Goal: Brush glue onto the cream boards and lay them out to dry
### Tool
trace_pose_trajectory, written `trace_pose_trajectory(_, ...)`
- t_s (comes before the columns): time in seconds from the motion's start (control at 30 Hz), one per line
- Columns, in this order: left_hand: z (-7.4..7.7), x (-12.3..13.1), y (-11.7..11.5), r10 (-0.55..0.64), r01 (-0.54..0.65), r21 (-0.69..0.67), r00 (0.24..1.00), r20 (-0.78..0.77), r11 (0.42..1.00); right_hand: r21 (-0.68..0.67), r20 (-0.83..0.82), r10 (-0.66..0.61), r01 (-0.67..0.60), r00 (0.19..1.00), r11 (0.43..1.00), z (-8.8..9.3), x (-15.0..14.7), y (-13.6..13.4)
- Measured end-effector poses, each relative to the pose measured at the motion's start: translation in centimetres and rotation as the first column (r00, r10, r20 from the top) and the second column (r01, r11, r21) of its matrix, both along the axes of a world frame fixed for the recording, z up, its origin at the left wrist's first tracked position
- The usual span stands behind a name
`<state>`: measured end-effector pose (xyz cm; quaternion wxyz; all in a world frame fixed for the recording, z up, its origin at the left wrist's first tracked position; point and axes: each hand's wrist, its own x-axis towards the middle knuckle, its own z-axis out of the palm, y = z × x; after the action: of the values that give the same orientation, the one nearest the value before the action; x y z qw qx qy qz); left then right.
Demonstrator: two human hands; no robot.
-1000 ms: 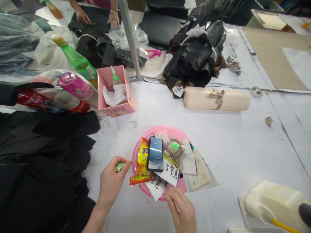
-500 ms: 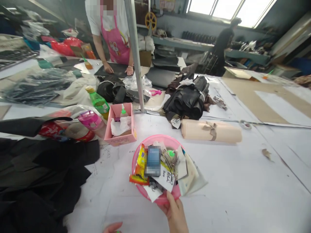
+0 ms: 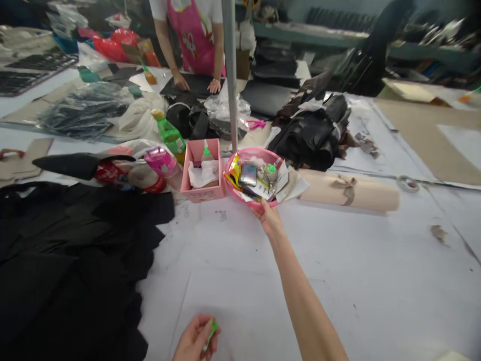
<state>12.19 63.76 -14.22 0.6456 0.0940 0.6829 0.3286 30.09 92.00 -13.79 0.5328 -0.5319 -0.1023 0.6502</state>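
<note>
- At the far side of the tabletop [image 3: 356,281], your right hand [image 3: 268,219] is at full stretch, its grip clamped on the near rim of the pink bowl [image 3: 251,151].
- The bowl is just right of the pink box [image 3: 203,193] and in front of the left end of the beige roll [image 3: 372,198]. You cannot tell whether it rests on the tabletop or hangs just above it.
- Inside the bowl you have a yellow-and-red packet [image 3: 235,174], a phone [image 3: 248,174] and some paper slips [image 3: 292,186]. The print on the packet and the notes on the slips are too blurred to read.
- Close to your body, your left hand [image 3: 193,341] has its grip closed on a small green item [image 3: 211,332], pinched between thumb and fingers. No label can be made out on it.
- The pink box holds white tissue [image 3: 203,173] and a little green-capped bottle [image 3: 206,150].
- Left of the box stand a green bottle [image 3: 170,136] with a yellow cap and a pink-lidded bottle [image 3: 161,160]. Next to them lies a red can [image 3: 112,173] whose lettering is unreadable.
- Small pencilled figures [image 3: 221,215] mark the tabletop in front of the box, too small to read.
- Black fabric [image 3: 67,260] covers the tabletop on your left.
- A ribbon bow [image 3: 343,183] ties the beige roll.
- Across from you, another person in a pink apron [image 3: 190,35] with a cartoon print rests both hands on a black sheet [image 3: 195,82].
</note>
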Motion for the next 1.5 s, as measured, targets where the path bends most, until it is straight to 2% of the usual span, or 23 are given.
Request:
trace_pose_trajectory(0.07, 1.0, 0.1, -0.1, -0.024, 0.023, 0.071, 1.000, 0.013, 0.997, 0.036, 0.072, 0.132, -0.135, 0.989, 0.990, -0.3, -0.6, -3.1)
trace_pose_trajectory(0.13, 2.2, 0.1, 0.1, 0.022, -0.026, 0.132, 0.999, 0.033, 0.991, 0.044, 0.249, 0.296, -0.316, 0.922, 0.948, -0.3, -1.3, -8.6)
trace_pose_trajectory(0.17, 2.8, 0.1, 0.2, 0.041, -0.047, 0.151, 0.998, 0.044, 0.987, 0.021, 0.330, 0.392, -0.421, 0.859, 0.907, -0.1, -1.7, -12.0)
trace_pose_trajectory(0.23, 4.0, 0.3, 0.0, 0.056, -0.067, 0.192, 0.997, 0.061, 0.979, -0.004, 0.379, 0.601, -0.648, 0.704, 0.762, 0.6, -2.4, -18.7)
trace_pose_trajectory(0.27, 4.5, 0.4, -0.2, 0.048, -0.060, 0.214, 0.997, 0.058, 0.975, -0.012, 0.396, 0.644, -0.698, 0.654, 0.716, 1.1, -2.7, -21.6)
trace_pose_trajectory(0.33, 5.3, 0.8, -1.1, 0.016, -0.023, 0.264, 0.999, 0.028, 0.964, -0.021, 0.419, 0.666, -0.727, 0.617, 0.686, 2.0, -3.2, -26.1)
trace_pose_trajectory(0.4, 6.0, 1.2, -2.2, -0.019, 0.023, 0.311, 1.000, -0.017, 0.950, 0.000, 0.466, 0.632, -0.714, 0.619, 0.700, 2.8, -3.7, -28.5)
trace_pose_trajectory(0.47, 6.4, 1.3, -3.5, -0.066, 0.082, 0.350, 0.996, -0.058, 0.933, 0.041, 0.517, 0.593, -0.710, 0.617, 0.703, 3.5, -4.0, -29.5)
trace_pose_trajectory(0.53, 6.9, 1.0, -4.8, -0.123, 0.177, 0.381, 0.979, -0.161, 0.907, 0.072, 0.569, 0.582, -0.741, 0.581, 0.668, 4.2, -4.0, -30.0)
trace_pose_trajectory(0.6, 7.6, 0.2, -6.0, -0.197, 0.335, 0.389, 0.914, -0.354, 0.858, 0.083, 0.674, 0.555, -0.796, 0.488, 0.599, 5.0, -3.9, -30.6)
trace_pose_trajectory(0.67, 8.4, -0.9, -7.1, -0.274, 0.508, 0.362, 0.801, -0.533, 0.781, 0.062, 0.803, 0.486, -0.859, 0.345, 0.507, 6.0, -3.6, -31.4)
trace_pose_trajectory(0.73, 9.5, -1.9, -8.1, -0.347, 0.636, 0.342, 0.708, -0.615, 0.692, 0.028, 0.889, 0.407, -0.911, 0.210, 0.411, 7.2, -3.4, -32.4)
trace_pose_trajectory(0.77, 10.1, -2.4, -8.6, -0.370, 0.671, 0.349, 0.686, -0.626, 0.654, 0.012, 0.916, 0.370, -0.933, 0.154, 0.359, 7.8, -3.4, -32.9)
trace_pose_trajectory(0.83, 11.2, -3.1, -9.8, -0.380, 0.685, 0.395, 0.693, -0.613, 0.612, -0.011, 0.964, 0.260, -0.965, 0.060, 0.263, 9.3, -3.5, -34.0)
trace_pose_trajectory(0.93, 12.5, -3.7, -12.1, -0.312, 0.589, 0.485, 0.784, -0.536, 0.646, -0.037, 0.999, 0.021, -0.985, -0.034, 0.169, 11.3, -4.2, -35.6)
trace_pose_trajectory(1.03, 13.3, -4.6, -15.2, -0.210, 0.441, 0.540, 0.875, -0.436, 0.717, -0.025, 0.988, -0.151, -0.995, -0.040, 0.101, 13.0, -5.9, -37.6)
trace_pose_trajectory(1.13, 13.6, -6.2, -19.0, -0.107, 0.251, 0.580, 0.957, -0.271, 0.775, 0.007, 0.975, -0.222, -1.000, 0.006, 0.007, 14.4, -8.5, -40.3)
trace_pose_trajectory(1.2, 13.8, -7.5, -21.7, -0.013, 0.092, 0.588, 0.990, -0.138, 0.803, 0.029, 0.967, -0.253, -0.999, 0.037, -0.032, 15.4, -10.6, -42.5)
trace_pose_trajectory(1.27, 14.2, -8.8, -24.3, 0.100, -0.076, 0.577, 0.995, -0.011, 0.813, 0.063, 0.960, -0.271, -0.997, 0.075, -0.053, 16.3, -12.8, -45.2)
trace_pose_trajectory(1.37, 15.0, -10.6, -28.1, 0.236, -0.290, 0.558, 0.957, 0.168, 0.778, 0.158, 0.953, -0.245, -0.983, 0.177, -0.097, 17.2, -15.9, -49.4)
trace_pose_trajectory(1.43, 15.7, -11.7, -30.4, 0.265, -0.359, 0.572, 0.933, 0.244, 0.738, 0.247, 0.946, -0.196, -0.966, 0.257, -0.074, 17.4, -17.6, -52.1)
trace_pose_trajectory(1.5, 16.3, -12.9, -32.6, 0.268, -0.360, 0.602, 0.933, 0.241, 0.713, 0.343, 0.931, -0.140, -0.939, 0.338, 0.013, 17.3, -18.8, -54.6)
